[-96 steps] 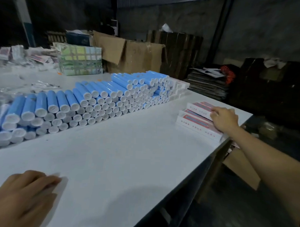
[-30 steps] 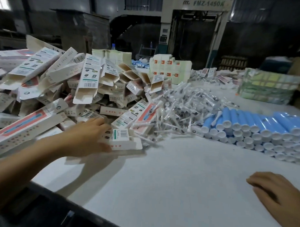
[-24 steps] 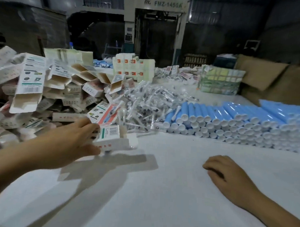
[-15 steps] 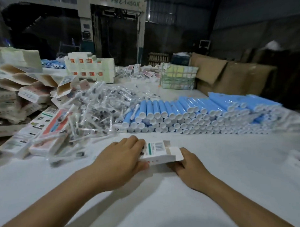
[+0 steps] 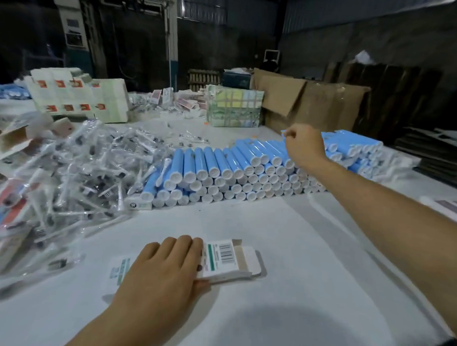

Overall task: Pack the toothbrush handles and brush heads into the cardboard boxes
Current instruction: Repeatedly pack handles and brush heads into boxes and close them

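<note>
On the white table [image 5: 310, 253], close to the person, 1 small cardboard box [image 5: 227, 260] lies flat with its end flap open toward the right. The left hand [image 5: 164, 271] rests on it with fingers laid nearly straight across the top and the thumb against its near edge, pinning it in place. Nothing can be seen inside the box, though its interior is not visible from this angle.

Farther back, the right hand [image 5: 304, 147] reaches over the stack of blue toothbrush handles [image 5: 235, 170], its fingers curled at the top row and pinching the tip of 1 blue handle [image 5: 283, 134]; the grip itself is partly hidden by the knuckles.

Left of the stack lies a loose heap of brush heads in clear wrappers [image 5: 87, 168], touching the handles at its right edge. At the far left edge are more cardboard boxes [image 5: 13, 139], open and jumbled, and at the right edge of the table a few flat boxes [image 5: 451, 209] show only in part; whether those are filled cannot be told.

Judged from this, the work for this box is at its beginning: the box is placed and open, a handle is being picked, and a brush head has yet to be fetched. With the handle stack several layers deep and the heap large, most of the packing appears to remain.
</note>
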The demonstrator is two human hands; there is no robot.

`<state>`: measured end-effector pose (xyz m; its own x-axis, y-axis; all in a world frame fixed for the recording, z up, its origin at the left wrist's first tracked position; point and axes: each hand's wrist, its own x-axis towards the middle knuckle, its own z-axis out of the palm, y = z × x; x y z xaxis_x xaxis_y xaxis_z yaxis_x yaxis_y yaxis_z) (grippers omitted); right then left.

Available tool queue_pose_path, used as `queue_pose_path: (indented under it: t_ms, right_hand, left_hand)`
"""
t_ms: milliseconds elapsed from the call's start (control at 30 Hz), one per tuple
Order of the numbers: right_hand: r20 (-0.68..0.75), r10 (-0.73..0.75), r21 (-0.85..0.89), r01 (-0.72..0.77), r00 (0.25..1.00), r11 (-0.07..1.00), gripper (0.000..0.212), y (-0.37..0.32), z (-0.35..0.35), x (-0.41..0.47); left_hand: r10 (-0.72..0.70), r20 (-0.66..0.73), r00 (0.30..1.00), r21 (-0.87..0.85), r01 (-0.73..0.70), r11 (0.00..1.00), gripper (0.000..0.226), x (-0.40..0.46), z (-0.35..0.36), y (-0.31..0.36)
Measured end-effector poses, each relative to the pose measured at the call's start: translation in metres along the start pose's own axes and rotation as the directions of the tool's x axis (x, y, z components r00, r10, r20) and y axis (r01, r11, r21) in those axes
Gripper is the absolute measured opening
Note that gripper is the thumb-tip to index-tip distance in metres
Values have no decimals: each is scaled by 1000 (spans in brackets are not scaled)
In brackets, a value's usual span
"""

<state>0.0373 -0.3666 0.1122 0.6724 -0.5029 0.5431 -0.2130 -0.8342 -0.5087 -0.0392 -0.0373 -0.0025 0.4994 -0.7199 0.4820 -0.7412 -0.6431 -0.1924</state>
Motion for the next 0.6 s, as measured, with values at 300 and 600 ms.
queue_pose_path:
  t_ms: [300,600]
  right_hand:
    - [257,133,-676,80,957,732,16,19,29,71]
    - [200,103,-431,-7,974,902,45,-2,23,67]
  left_hand:
    - [41,5,999,9,-41,999,63,4,12,1]
    - [-16,135,991,-42,21,999,60,2,0,3]
